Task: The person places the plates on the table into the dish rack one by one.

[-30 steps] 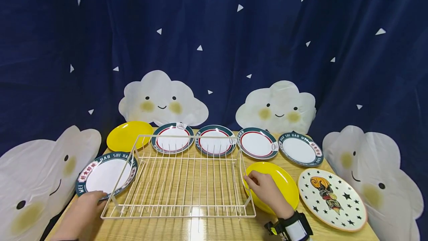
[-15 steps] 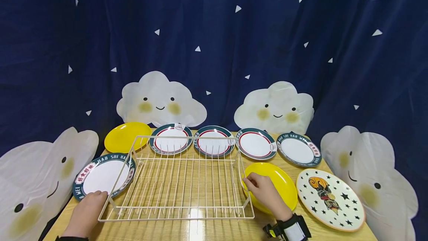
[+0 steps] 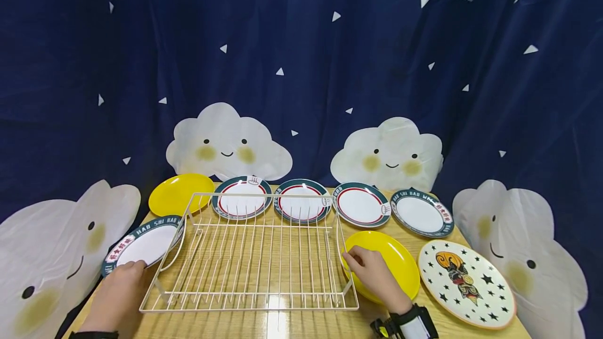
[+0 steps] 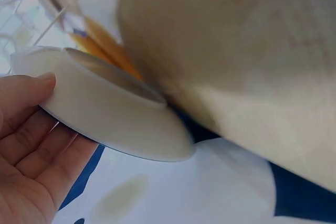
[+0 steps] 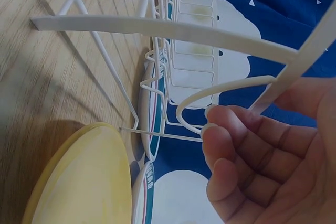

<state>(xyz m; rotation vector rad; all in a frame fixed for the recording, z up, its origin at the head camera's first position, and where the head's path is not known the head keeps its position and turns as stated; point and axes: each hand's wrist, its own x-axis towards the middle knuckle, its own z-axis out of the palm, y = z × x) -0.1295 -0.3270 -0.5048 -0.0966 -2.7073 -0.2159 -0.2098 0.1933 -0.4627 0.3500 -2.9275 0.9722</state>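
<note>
My left hand (image 3: 118, 292) pinches the near rim of a white plate with a dark green lettered border (image 3: 148, 242), at the left of the wire dish rack (image 3: 249, 309). The plate is tilted, its near edge raised off the table. In the left wrist view, the thumb presses its pale underside (image 4: 121, 119), where the foot ring shows, and the fingers lie along the other face. At the rack's right end, my right hand (image 3: 372, 271) grips the side frame, with curled fingers by a looped wire (image 5: 226, 88) in the right wrist view. The rack's slots hold no plates.
A yellow plate (image 3: 395, 266) lies under my right forearm, beside a star-patterned plate (image 3: 490, 289). Behind the rack stretch another yellow plate (image 3: 174, 195) and several green-rimmed plates (image 3: 360, 205). A dark blue curtain (image 3: 301, 67) with cloud shapes closes off the back.
My left hand has taken hold of the green-rimmed plate's near rim and tipped it up from lying flat. The right hand stays on the rack, which keeps its place.
</note>
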